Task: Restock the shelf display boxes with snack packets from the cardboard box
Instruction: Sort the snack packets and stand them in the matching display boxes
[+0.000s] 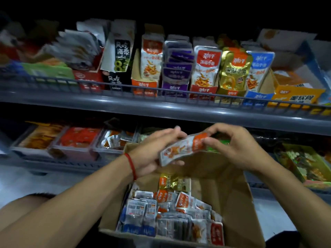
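Brown cardboard, the box [232,203] is nearest to us, with packets [172,217] lying loose in its left part. Above it we hold one orange-and-white packet [184,148] between both hands: the left hand [154,151] grips its lower end, the right hand [234,147] pinches its orange top. Behind, on the upper shelf [161,108], the display boxes [202,90] stand in a row with packets upright in them.

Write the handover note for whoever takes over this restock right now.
Left hand and right hand together hold one orange packet above the cardboard box.
The box, below the shelves, has many packets inside.
Upper shelf display boxes look mostly full.
Left: put the held packet in the orange display box, then go on with the rest.
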Action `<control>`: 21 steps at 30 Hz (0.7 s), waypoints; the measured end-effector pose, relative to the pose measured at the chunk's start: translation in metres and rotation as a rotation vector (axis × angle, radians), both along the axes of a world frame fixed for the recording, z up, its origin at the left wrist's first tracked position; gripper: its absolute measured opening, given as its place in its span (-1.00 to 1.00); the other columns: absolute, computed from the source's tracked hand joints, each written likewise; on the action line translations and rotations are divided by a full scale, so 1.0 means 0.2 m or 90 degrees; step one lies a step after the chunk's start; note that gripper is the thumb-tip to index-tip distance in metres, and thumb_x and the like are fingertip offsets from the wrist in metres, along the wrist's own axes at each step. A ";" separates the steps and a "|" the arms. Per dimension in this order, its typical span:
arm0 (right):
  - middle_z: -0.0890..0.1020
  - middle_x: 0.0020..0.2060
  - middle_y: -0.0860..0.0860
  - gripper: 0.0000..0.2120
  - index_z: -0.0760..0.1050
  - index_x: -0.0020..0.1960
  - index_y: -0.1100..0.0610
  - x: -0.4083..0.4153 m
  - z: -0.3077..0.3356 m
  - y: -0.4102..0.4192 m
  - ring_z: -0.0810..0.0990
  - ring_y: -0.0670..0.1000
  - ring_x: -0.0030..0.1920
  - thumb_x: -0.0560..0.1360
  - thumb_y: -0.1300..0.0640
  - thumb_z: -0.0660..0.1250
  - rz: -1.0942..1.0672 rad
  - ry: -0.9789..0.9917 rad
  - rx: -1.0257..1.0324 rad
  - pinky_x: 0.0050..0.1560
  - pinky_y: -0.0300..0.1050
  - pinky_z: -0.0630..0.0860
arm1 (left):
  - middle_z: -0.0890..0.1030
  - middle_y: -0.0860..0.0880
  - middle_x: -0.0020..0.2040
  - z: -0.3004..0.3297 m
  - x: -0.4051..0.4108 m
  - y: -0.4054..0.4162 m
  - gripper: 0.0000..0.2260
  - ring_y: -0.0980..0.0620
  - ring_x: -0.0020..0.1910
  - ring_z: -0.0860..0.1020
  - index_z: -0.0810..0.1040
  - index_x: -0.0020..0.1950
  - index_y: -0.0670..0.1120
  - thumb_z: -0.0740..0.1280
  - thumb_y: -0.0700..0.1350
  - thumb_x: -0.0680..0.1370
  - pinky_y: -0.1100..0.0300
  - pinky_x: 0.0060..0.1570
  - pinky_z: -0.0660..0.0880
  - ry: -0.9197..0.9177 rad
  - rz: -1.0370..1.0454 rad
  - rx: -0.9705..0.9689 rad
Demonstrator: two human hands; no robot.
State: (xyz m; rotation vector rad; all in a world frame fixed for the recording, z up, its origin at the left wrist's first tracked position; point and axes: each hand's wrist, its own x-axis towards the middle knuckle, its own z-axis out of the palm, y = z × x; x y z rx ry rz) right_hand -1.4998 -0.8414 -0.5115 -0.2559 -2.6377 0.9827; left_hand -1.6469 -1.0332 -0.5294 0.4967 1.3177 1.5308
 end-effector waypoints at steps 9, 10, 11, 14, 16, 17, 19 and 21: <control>0.74 -0.20 0.03 -0.96 0.63 -0.04 0.12 -0.10 0.15 -0.10 0.69 -0.08 -0.23 0.53 0.16 0.44 -0.146 0.035 -0.219 -0.24 -0.25 0.58 | 0.71 -0.19 0.08 0.10 -0.09 -0.18 -0.78 -0.09 0.05 0.69 0.56 0.23 -0.24 0.33 -0.23 0.60 0.12 -0.12 0.67 0.045 0.156 0.052; 0.73 -0.22 0.05 -0.98 0.64 -0.04 0.12 -0.13 0.19 -0.11 0.65 -0.08 -0.29 0.54 0.18 0.43 -0.147 0.044 -0.221 -0.29 -0.27 0.56 | 0.70 -0.20 0.10 0.11 -0.11 -0.19 -0.78 -0.07 0.03 0.69 0.56 0.23 -0.24 0.32 -0.22 0.61 0.16 -0.15 0.67 0.000 0.157 0.073; 0.73 -0.23 0.06 -0.98 0.64 -0.04 0.12 -0.15 0.23 -0.13 0.62 -0.07 -0.33 0.54 0.18 0.43 -0.148 0.051 -0.220 -0.33 -0.25 0.55 | 0.69 -0.21 0.12 0.13 -0.13 -0.20 -0.76 -0.06 0.03 0.69 0.56 0.24 -0.24 0.31 -0.21 0.60 0.18 -0.17 0.66 -0.047 0.150 0.097; 0.73 -0.20 0.09 -0.94 0.64 -0.01 0.15 -0.21 0.39 -0.18 0.62 0.03 -0.28 0.53 0.17 0.43 -0.130 0.066 -0.204 -0.30 -0.14 0.57 | 0.69 -0.22 0.11 0.19 -0.17 -0.23 -0.73 -0.03 -0.03 0.69 0.56 0.21 -0.24 0.33 -0.19 0.53 0.20 -0.21 0.65 -0.177 0.144 0.173; 0.73 -0.19 0.09 -0.92 0.65 -0.01 0.15 -0.25 0.50 -0.20 0.64 0.05 -0.24 0.52 0.17 0.42 -0.109 0.068 -0.183 -0.26 -0.14 0.62 | 0.69 -0.21 0.05 0.22 -0.18 -0.23 -0.77 0.00 -0.14 0.68 0.58 0.12 -0.20 0.34 -0.19 0.49 0.20 -0.26 0.63 -0.235 0.149 0.227; 0.74 -0.20 0.07 -0.94 0.64 -0.03 0.15 -0.28 0.55 -0.23 0.66 0.01 -0.24 0.52 0.18 0.42 -0.098 0.068 -0.176 -0.23 -0.15 0.64 | 0.69 -0.20 0.03 0.24 -0.18 -0.23 -0.79 0.01 -0.16 0.67 0.59 0.10 -0.18 0.33 -0.18 0.49 0.19 -0.28 0.63 -0.257 0.154 0.254; 0.73 -0.28 -0.02 -0.97 0.63 -0.08 0.13 -0.35 0.65 -0.25 0.66 -0.10 -0.28 0.52 0.22 0.41 -0.076 0.076 -0.174 -0.24 -0.24 0.61 | 0.69 -0.18 0.06 0.26 -0.20 -0.23 -0.79 0.00 -0.13 0.66 0.60 0.12 -0.16 0.32 -0.18 0.50 0.17 -0.26 0.63 -0.290 0.164 0.308; 0.69 -0.36 -0.10 -0.91 0.61 -0.12 0.10 -0.44 0.73 -0.27 0.61 -0.23 -0.33 0.54 0.24 0.41 -0.064 0.084 -0.125 -0.30 -0.37 0.53 | 0.68 -0.17 0.08 0.28 -0.22 -0.23 -0.77 -0.03 -0.07 0.67 0.60 0.16 -0.16 0.32 -0.16 0.53 0.15 -0.19 0.63 -0.312 0.181 0.334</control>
